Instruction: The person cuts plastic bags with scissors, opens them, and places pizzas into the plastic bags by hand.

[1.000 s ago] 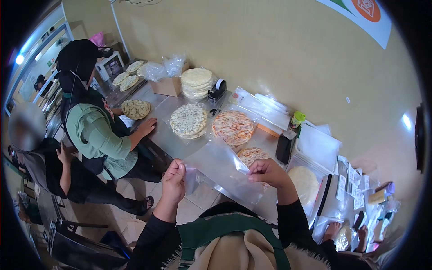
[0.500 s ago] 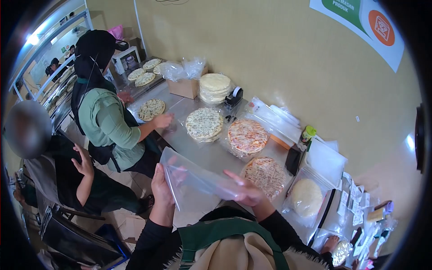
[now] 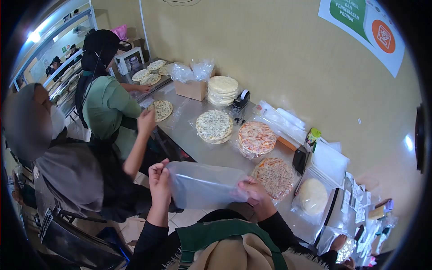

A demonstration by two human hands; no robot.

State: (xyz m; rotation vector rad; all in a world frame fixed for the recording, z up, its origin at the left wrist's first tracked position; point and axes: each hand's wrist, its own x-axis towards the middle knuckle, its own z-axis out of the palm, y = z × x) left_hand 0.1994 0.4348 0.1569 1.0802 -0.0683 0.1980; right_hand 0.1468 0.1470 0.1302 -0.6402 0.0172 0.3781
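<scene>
A clear plastic bag (image 3: 204, 182) is stretched between my two hands in front of my apron. My left hand (image 3: 159, 182) pinches its left end. Closed on the right end is my right hand (image 3: 255, 191), beside a stack of wrapped pizzas with reddish-brown topping (image 3: 274, 177). Farther back on the metal table (image 3: 189, 146) lie wrapped pizzas with orange-red topping (image 3: 257, 137) and wrapped pizzas with pale, green-flecked topping (image 3: 214, 126).
A co-worker in a green shirt (image 3: 105, 108) stands at the table's left, another person (image 3: 67, 166) nearer me. Behind are a cardboard box (image 3: 191, 90), plain bases (image 3: 222, 89) and a tape dispenser (image 3: 241, 99). A white basket (image 3: 328, 164) stands right.
The bag has gone from slanted to stretched level between my hands. The person at the left has leaned closer to the table with a raised arm. The green-shirted co-worker reaches toward the back pizzas.
</scene>
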